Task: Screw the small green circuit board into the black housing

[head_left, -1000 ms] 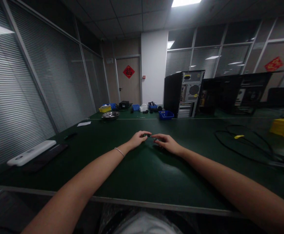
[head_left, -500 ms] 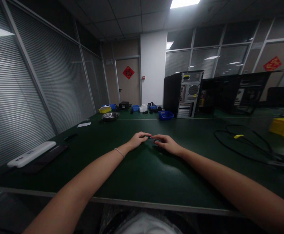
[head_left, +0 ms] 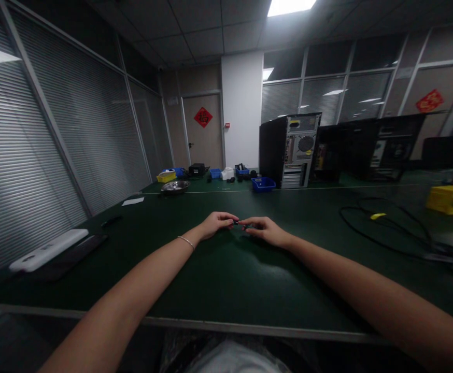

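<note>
Leftward first, we find a white power strip (head_left: pixel 50 250) lying near the left edge of the green table (head_left: pixel 226 290), with a dark phone-like slab (head_left: pixel 73 256) just beside it. Farther back, a white sheet (head_left: pixel 132 201) lies close to that same edge, and a steel bowl (head_left: pixel 172 192) sits to its right. Near the middle, our left hand (head_left: pixel 218 223) pinches a small dark piece (head_left: pixel 235 223) between thumb and fingers, its grip narrow. That piece sits at the fingertips, facing our right hand (head_left: pixel 264 229), whose thumb and index finger are close together. A dark bit (head_left: pixel 245 227) shows between them, but we cannot tell whether they hold it. Green surface stretches from our wrists to the pale front edge (head_left: pixel 211 325) and, beyond the fingers, to a blue bin (head_left: pixel 263 187) beside a computer tower (head_left: pixel 277 150). Further right, black cables (head_left: pixel 440 257) loop across the tabletop, near a yellow bin (head_left: pixel 452 201).
</note>
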Demonstrator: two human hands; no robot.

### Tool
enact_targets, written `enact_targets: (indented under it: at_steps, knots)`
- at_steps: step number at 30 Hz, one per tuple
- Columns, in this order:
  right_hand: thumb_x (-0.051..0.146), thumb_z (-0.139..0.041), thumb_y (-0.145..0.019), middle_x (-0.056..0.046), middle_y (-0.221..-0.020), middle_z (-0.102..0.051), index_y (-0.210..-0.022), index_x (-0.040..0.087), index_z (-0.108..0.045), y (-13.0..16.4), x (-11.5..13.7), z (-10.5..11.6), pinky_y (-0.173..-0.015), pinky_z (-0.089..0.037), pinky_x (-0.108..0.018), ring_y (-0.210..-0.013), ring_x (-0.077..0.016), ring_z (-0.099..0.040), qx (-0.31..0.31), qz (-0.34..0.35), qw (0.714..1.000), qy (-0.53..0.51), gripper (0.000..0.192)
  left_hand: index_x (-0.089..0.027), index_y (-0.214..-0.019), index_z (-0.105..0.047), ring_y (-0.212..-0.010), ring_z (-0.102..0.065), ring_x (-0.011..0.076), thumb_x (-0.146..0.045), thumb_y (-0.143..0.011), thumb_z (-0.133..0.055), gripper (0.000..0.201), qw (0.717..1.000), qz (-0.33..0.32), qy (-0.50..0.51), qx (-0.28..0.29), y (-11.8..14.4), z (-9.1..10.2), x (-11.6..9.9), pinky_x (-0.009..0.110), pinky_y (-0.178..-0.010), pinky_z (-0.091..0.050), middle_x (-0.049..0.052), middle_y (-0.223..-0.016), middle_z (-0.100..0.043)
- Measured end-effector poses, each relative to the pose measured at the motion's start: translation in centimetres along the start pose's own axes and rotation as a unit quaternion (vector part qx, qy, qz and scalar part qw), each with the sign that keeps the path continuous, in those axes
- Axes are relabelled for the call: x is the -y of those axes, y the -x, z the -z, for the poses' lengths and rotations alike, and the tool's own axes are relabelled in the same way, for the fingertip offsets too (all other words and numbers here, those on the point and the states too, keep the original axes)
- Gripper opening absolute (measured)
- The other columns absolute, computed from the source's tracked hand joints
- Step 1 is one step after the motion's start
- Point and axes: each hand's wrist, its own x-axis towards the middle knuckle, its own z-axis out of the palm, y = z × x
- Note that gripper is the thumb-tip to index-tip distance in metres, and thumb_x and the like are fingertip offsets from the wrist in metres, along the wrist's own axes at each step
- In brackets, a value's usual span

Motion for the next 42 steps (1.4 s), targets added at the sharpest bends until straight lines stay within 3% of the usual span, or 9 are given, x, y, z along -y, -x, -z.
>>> enact_targets:
  at_steps: [11,19,26,34,42]
  knots:
    - [0.035,-0.062,-0.084,-0.003,-0.088,-0.066,-0.123,0.019,-0.063,-0.2,-1.0,0.2,-0.057,-0.038,-0.025,-0.063,-0.0119,-0.049,0.017,-0.003,0.999,-0.032,0.042,-0.013,-0.105,-0.071,-0.079,-0.06,0.0145,-0.032,-0.072,-0.075,0.039,0.999,0.026,0.029,0.031,0.3,0.4,-0.4,0.03,-0.08,-0.045,0.009,-0.091,-0.07]
    - [0.038,-0.062,-0.084,-0.003,-0.084,-0.065,-0.124,0.018,-0.062,0.0,-0.5,0.4,-0.06,-0.042,-0.026,-0.066,-0.013,-0.053,0.031,-0.021,0.998,-0.057,0.045,-0.012,-0.107,-0.07,-0.08,-0.06,0.0151,-0.031,-0.074,-0.073,0.039,0.998,0.027,0.041,0.041,0.4,0.6,-0.4,0.031,-0.08,-0.045,0.01,-0.094,-0.07]
    - [0.038,-0.064,-0.082,-0.007,-0.113,-0.066,-0.121,0.019,-0.064,-0.1,-0.3,-0.1,-0.075,-0.045,-0.031,-0.085,-0.018,-0.058,0.005,-0.009,0.999,-0.051,0.044,-0.012,-0.103,-0.071,-0.078,-0.06,0.014,-0.03,-0.07,-0.076,0.038,1.0,0.008,0.025,0.006,-0.4,0.0,0.5,0.03,-0.082,-0.044,0.009,-0.094,-0.071]
    - [0.038,-0.067,-0.08,-0.005,-0.097,-0.071,-0.123,0.018,-0.064,0.1,-0.4,0.4,-0.071,-0.046,-0.03,-0.075,-0.0158,-0.059,0.031,-0.012,0.996,-0.078,0.047,-0.012,-0.107,-0.07,-0.081,-0.061,0.0147,-0.031,-0.073,-0.074,0.039,0.999,0.019,0.027,0.038,0.2,0.3,0.0,0.03,-0.082,-0.045,0.011,-0.099,-0.071]
    - [0.038,-0.068,-0.079,-0.006,-0.108,-0.069,-0.123,0.019,-0.063,0.0,-0.5,0.2,-0.078,-0.046,-0.031,-0.083,-0.0166,-0.06,0.035,-0.015,0.993,-0.108,0.048,-0.012,-0.109,-0.069,-0.084,-0.062,0.016,-0.031,-0.074,-0.073,0.04,0.997,0.03,0.033,0.058,0.3,0.3,-0.3,0.031,-0.085,-0.045,0.012,-0.104,-0.07]
